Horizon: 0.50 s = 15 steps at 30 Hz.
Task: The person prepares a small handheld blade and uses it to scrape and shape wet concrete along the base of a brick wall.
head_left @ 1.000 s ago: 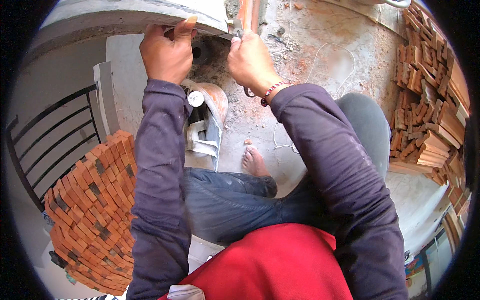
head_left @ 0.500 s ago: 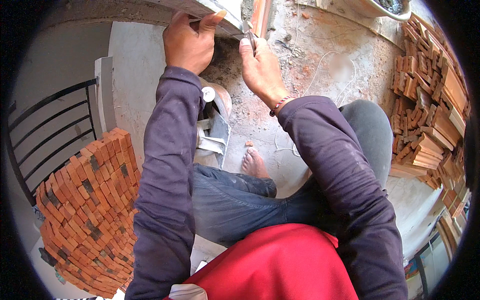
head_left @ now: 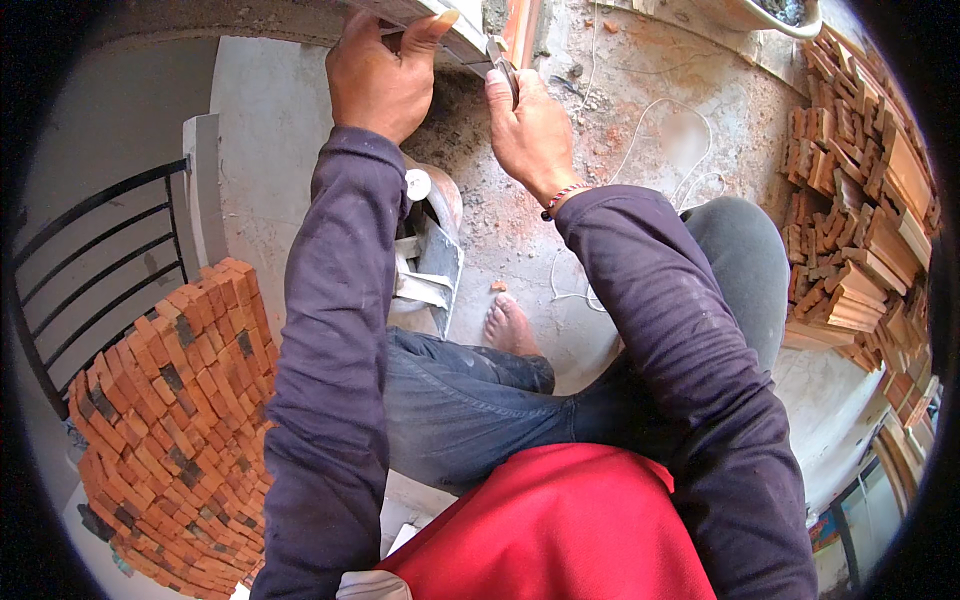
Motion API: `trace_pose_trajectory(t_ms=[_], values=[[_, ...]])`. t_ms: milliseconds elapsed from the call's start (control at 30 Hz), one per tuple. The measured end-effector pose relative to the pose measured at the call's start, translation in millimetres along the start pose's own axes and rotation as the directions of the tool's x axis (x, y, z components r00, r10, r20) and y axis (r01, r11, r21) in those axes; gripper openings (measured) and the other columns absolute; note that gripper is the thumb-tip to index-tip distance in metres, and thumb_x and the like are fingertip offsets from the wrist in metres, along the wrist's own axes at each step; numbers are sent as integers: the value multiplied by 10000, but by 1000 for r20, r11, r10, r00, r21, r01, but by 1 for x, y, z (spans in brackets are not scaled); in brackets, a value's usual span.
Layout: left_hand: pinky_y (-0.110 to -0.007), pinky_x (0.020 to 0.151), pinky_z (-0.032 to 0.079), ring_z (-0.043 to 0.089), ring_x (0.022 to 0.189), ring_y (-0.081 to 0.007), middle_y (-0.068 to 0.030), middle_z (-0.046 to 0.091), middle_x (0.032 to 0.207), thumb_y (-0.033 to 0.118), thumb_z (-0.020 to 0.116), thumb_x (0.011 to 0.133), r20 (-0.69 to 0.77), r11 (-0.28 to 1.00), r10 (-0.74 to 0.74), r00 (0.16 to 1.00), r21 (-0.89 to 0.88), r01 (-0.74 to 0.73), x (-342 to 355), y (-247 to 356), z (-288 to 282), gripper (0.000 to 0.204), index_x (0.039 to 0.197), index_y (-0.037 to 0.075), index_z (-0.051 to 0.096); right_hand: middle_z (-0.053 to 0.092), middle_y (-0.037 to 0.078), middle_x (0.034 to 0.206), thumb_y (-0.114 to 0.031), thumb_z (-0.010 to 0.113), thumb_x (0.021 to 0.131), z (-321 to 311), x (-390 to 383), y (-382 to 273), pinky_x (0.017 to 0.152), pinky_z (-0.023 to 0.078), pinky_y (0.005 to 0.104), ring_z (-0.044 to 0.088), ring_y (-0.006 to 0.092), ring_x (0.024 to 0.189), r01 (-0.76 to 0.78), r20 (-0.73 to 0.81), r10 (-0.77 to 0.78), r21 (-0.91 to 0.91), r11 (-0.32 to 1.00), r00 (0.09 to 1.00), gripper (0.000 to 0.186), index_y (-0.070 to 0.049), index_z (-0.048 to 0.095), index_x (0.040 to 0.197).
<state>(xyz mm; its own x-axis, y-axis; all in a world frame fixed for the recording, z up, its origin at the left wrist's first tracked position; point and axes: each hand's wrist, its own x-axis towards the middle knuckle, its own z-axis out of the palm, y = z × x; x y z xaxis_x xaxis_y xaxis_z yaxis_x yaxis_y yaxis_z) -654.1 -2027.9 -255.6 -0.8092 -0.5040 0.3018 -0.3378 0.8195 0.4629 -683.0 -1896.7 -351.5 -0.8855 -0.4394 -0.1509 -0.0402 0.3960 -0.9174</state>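
Note:
At the top, my left hand is closed on the edge of a pale, flat-faced board, its thumb up along the rim. Its fingertips are partly hidden behind that edge. Close by on the right, my right hand grips a small grey metal hand tool, its thumb pressed along it. The tool's upper end is at the board's right end; most of its grip is covered by my fingers, so its exact kind does not show. An orange-red strip stands just beyond the tool.
Stacked orange bricks rise at lower left beside a black metal railing. Broken terracotta tiles are piled at right. A pale basin sits at upper right. Thin white cord and rubble lie on the floor near my bare foot.
The tool's upper end has tilted left against the board's end, and my right hand has shifted slightly right. My left hand keeps its hold on the board.

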Motion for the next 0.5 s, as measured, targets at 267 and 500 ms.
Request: trace_pose_trajectory(t_ms=[267,500], values=[[-399,656,497,660,758,-356,-186,654,788,523,642,853,-161,971,200,967,-103,-218,2,-12,7,552,909,-26,609,632,254,768,-367,456,975,-7,0,13,657,466,518,607,462,737,147,-10,-147,-27,989,989,358,-31,579,990],[-442,714,498,640,844,-412,-209,655,873,452,635,881,-218,940,250,943,-177,-291,5,-2,10,468,967,-7,608,619,115,649,-327,398,1020,5,13,25,537,485,363,608,197,543,-106,-13,120,380,919,993,383,-33,606,890]])
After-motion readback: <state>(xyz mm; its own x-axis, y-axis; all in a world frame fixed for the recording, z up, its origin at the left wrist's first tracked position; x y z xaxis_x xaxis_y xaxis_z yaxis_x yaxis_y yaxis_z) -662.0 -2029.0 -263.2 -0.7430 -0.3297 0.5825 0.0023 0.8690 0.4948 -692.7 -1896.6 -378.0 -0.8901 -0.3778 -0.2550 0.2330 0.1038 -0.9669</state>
